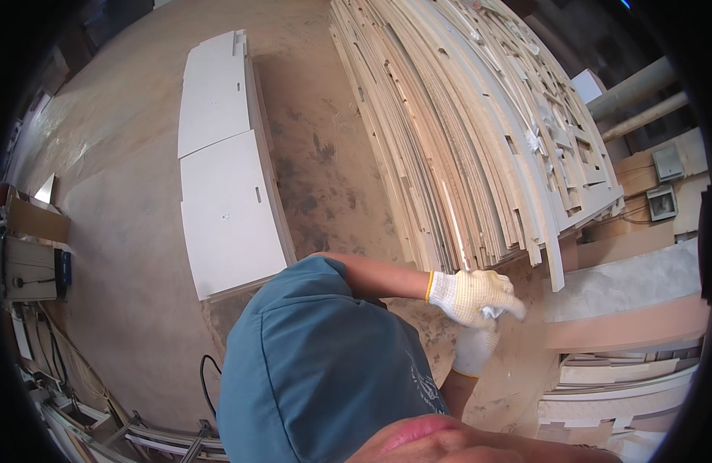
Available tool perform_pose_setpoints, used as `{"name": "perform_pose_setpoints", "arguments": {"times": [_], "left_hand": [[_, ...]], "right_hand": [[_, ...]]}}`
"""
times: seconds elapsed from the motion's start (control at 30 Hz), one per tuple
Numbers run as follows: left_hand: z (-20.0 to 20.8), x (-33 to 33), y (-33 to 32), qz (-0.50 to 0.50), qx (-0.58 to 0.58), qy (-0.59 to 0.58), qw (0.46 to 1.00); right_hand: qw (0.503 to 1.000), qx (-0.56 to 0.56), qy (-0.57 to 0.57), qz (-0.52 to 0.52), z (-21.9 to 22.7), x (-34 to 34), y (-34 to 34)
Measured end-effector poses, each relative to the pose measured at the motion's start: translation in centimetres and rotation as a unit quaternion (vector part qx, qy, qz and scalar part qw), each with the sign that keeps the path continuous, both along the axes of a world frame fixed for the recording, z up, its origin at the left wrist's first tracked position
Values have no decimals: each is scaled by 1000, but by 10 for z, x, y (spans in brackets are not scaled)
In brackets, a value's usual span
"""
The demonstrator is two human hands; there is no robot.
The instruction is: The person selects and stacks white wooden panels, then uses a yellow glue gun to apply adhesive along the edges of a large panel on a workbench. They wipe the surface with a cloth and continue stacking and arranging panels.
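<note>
Both of my hands wear cream knitted work gloves and meet close together beside the near end of a tall stack of wooden boards (441, 147). My left hand (479, 299) lies on top, its arm reaching across from a blue sleeve (309, 339). Its fingers are bent, and the fingertips are smeared by motion. A small white crumpled bit (491, 312) shows at its fingers; its kind is too small to tell. My right hand (477, 347) is just below, partly covered by the left, with its fingers hidden.
White panels (232, 208) lie in a low stack at the left. Loose cut frames (564, 147) cover the board stack. More board strips (618, 386) and a grey slab (634, 278) lie at the right. Metal rails (170, 440) and a cabinet (30, 268) stand at the left.
</note>
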State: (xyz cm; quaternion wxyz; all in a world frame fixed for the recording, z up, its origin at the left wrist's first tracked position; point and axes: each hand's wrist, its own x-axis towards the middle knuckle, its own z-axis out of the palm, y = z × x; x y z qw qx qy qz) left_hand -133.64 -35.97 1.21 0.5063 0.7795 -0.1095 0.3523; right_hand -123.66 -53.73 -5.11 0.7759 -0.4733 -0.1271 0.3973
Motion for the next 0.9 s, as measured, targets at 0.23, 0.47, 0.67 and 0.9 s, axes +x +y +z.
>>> {"name": "perform_pose_setpoints", "arguments": {"times": [0.23, 0.47, 0.67, 0.9], "left_hand": [[-34, 31, 42, -77, 188, 30, 979], [28, 35, 92, 24, 224, -113, 968], [110, 121, 171, 292, 51, -278, 914], [131, 177, 136, 396, 6, -307, 866]], "right_hand": [[943, -209, -257, 28, 29, -3, 13], [900, -249, -341, -104, 47, -33, 0], [878, -387, -268, -90, -8, -56, -54], [860, -476, -182, -28, -97, -109, -158]]}}
